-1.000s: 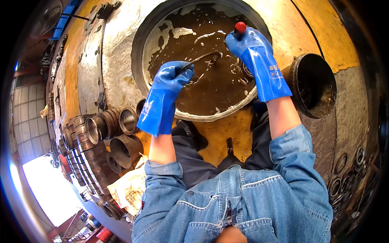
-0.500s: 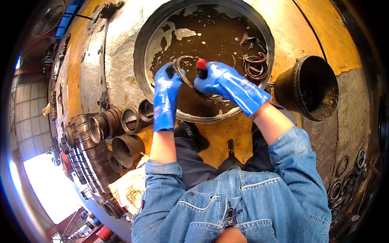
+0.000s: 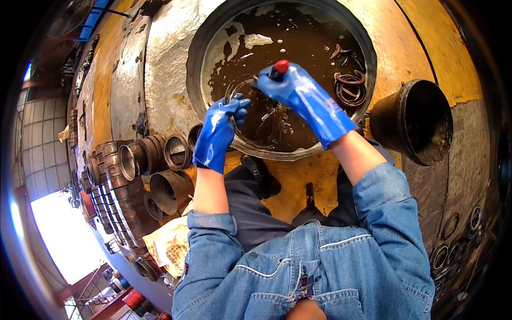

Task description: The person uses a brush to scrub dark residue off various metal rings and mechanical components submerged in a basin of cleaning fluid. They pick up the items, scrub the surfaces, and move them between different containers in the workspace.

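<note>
My left hand (image 3: 217,130), in a long blue rubber glove, grips a thin metal ring (image 3: 250,143) at its left side. The ring is tilted over the near left part of a large round basin (image 3: 195,69) of brown, foamy liquid. My right hand (image 3: 292,85), gloved the same way, is closed round a black-handled tool with a red end (image 3: 281,66). The tool's working end is at the ring's far side, mostly hidden by the glove. Splashes show in the liquid below my right hand. Several brown rings (image 3: 350,89) lie at the basin's right side.
A dark, open metal bucket (image 3: 426,122) lies tipped right of the basin. To the left are metal collars (image 3: 176,152), a wide cylinder (image 3: 169,191) and a yellowish sack (image 3: 169,240). More rings (image 3: 440,257) lie at the lower right. My feet are near the basin's front.
The ring has turned and dropped lower, its face showing more. My left hand has moved down; my right hand has moved slightly up and right with the tool. Splashes have appeared.
</note>
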The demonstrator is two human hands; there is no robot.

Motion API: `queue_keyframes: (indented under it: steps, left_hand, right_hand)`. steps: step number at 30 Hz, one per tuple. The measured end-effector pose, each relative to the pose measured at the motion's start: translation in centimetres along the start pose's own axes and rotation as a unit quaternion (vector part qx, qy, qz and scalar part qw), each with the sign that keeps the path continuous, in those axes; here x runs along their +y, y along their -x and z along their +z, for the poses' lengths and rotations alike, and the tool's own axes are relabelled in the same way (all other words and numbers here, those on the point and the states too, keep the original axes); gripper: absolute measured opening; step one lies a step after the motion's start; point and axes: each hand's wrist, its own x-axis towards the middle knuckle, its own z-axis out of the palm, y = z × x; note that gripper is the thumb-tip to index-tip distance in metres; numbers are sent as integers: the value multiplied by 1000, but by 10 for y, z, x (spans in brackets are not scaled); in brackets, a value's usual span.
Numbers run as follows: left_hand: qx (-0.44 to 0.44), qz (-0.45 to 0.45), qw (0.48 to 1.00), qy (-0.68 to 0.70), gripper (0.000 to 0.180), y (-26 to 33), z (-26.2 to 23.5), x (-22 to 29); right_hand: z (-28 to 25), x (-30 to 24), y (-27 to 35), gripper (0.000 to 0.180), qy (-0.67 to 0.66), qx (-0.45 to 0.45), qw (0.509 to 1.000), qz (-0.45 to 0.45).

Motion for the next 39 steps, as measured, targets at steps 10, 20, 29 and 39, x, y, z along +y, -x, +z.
queue_keyframes:
  steps: [10, 20, 29, 39]
  left_hand:
    - [16, 57, 998, -28, 40, 25, 25, 5]
    - [-41, 47, 998, 12, 48, 32, 35, 12]
    - [-75, 29, 979, 186, 42, -1, 32, 7]
    - [-3, 2, 992, 128, 36, 6, 27, -9]
  right_hand:
    - [17, 11, -30, 27, -199, -73, 977, -37]
    - [-13, 64, -20, 44, -85, 70, 977, 180]
    - [-78, -13, 56, 52, -171, 197, 963, 68]
    - [-35, -20, -18, 38, -176, -176, 957, -147]
